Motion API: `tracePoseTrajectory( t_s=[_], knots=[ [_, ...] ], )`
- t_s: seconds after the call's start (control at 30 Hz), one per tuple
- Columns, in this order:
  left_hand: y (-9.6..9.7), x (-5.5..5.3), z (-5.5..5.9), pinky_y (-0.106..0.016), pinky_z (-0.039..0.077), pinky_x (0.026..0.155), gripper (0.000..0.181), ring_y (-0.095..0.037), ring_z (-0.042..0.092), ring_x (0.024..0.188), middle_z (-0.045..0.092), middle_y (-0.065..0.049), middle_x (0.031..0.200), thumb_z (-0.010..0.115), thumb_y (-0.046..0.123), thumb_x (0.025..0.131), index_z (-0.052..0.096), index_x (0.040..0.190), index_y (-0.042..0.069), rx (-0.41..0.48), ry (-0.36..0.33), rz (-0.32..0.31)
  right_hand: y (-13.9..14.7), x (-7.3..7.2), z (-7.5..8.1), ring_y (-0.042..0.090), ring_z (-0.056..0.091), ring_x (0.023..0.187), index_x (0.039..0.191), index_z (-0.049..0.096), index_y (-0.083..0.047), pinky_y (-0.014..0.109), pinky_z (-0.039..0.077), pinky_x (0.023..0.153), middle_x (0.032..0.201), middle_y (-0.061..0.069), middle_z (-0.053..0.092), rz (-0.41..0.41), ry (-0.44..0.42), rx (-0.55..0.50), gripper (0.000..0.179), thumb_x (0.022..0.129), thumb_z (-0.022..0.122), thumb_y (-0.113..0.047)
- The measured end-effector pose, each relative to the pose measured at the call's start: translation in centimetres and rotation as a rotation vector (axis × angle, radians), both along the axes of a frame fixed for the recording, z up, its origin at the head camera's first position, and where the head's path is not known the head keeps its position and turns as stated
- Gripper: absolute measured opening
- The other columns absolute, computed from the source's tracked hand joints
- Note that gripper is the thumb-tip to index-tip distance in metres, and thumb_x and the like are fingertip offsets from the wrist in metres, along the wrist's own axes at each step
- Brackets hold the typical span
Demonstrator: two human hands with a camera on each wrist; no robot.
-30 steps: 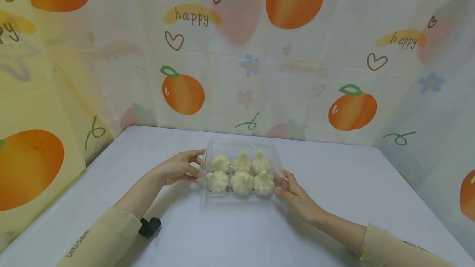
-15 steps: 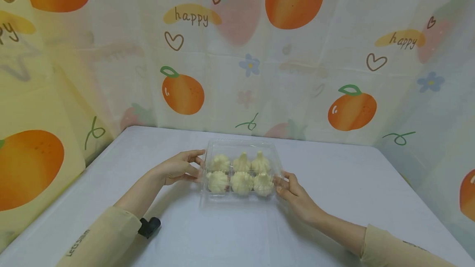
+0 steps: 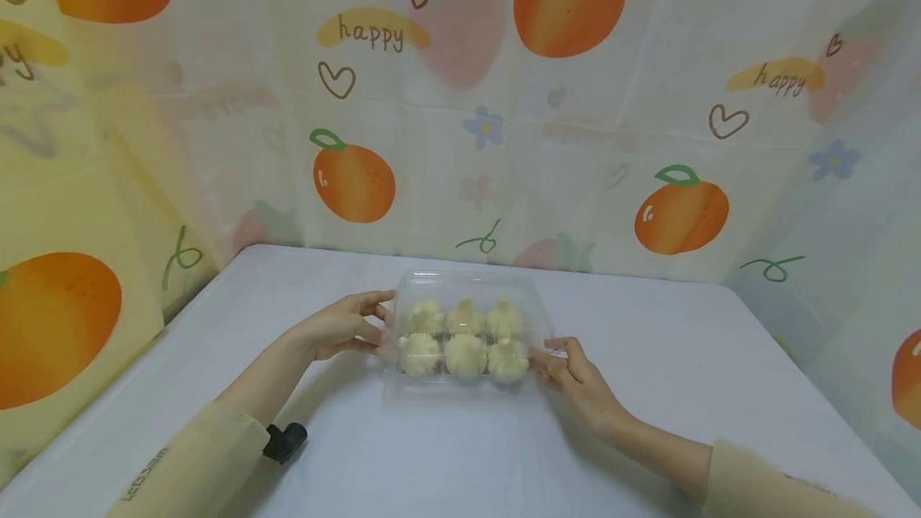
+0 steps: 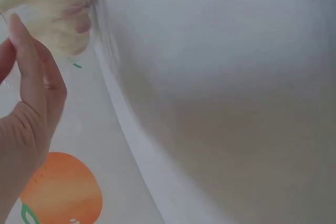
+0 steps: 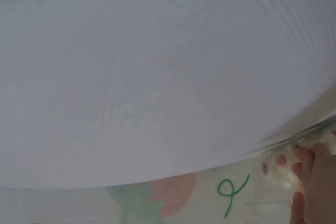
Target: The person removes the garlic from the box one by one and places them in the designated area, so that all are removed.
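Pinching a clear plastic box (image 3: 464,286) by its left edge, the left hand (image 3: 347,329) was partly closed. Six garlic bulbs (image 3: 465,356) sat inside the box, between the hands; the right hand (image 3: 584,386), fingers curled, gripped the box's right edge.

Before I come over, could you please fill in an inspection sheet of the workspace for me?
Surface: white table; whether the box touches it cannot be told.
Job's things: one clear plastic box, with six garlic bulbs seen through it in two rows of three.
Clutter: nothing seen.
Hands: left hand holds the box's left end; right hand holds its right end.
Cables: nothing seen.
Surroundings: curtain printed with oranges, hearts and "happy" behind the table; a black device at the cuff of the left sleeve.
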State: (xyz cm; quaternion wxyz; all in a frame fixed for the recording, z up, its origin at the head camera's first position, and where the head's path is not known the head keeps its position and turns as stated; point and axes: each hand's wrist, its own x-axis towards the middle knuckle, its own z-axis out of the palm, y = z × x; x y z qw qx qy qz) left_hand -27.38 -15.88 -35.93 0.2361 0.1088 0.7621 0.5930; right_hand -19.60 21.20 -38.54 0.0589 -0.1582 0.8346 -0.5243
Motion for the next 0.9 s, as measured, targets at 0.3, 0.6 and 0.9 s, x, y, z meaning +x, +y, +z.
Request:
tracePoseTrajectory(
  t_s=[0.3, 0.6, 0.9],
  knots=[
    [-0.2, 0.35, 0.19, -0.027, 0.062, 0.084, 0.088, -0.016, 0.063, 0.085, 0.051, -0.01, 0.112, 0.061, -0.006, 0.085, 0.013, 0.158, 0.003, 0.03, -0.01, -0.009, 0.31, -0.32, -0.08, 0.044, 0.043, 0.139, 0.14, 0.022, 0.01, 0.04, 0.045, 0.113, 0.152, 0.033, 0.037, 0.054, -0.018, -0.013, 0.042, 0.109, 0.028, -0.017],
    [-0.07, 0.03, 0.08, -0.027, 0.063, 0.083, 0.087, -0.016, 0.062, 0.084, 0.052, -0.007, 0.11, 0.061, -0.006, 0.085, 0.014, 0.158, 0.004, 0.04, -0.01, -0.003, 0.43, -0.24, 0.32, 0.043, 0.044, 0.139, 0.139, 0.023, 0.01, 0.038, 0.048, 0.111, 0.151, 0.034, 0.038, 0.047, -0.018, -0.014, 0.04, 0.108, 0.029, -0.015],
    [-0.21, -0.07, -0.06, -0.026, 0.062, 0.083, 0.088, -0.015, 0.061, 0.085, 0.052, -0.006, 0.11, 0.061, -0.006, 0.085, 0.014, 0.158, 0.005, 0.047, -0.026, 0.0, 0.28, -0.24, 0.4, 0.043, 0.047, 0.136, 0.136, 0.026, 0.01, 0.037, 0.049, 0.11, 0.148, 0.034, 0.041, 0.016, -0.041, -0.038, 0.038, 0.108, 0.031, -0.015]
  ],
)
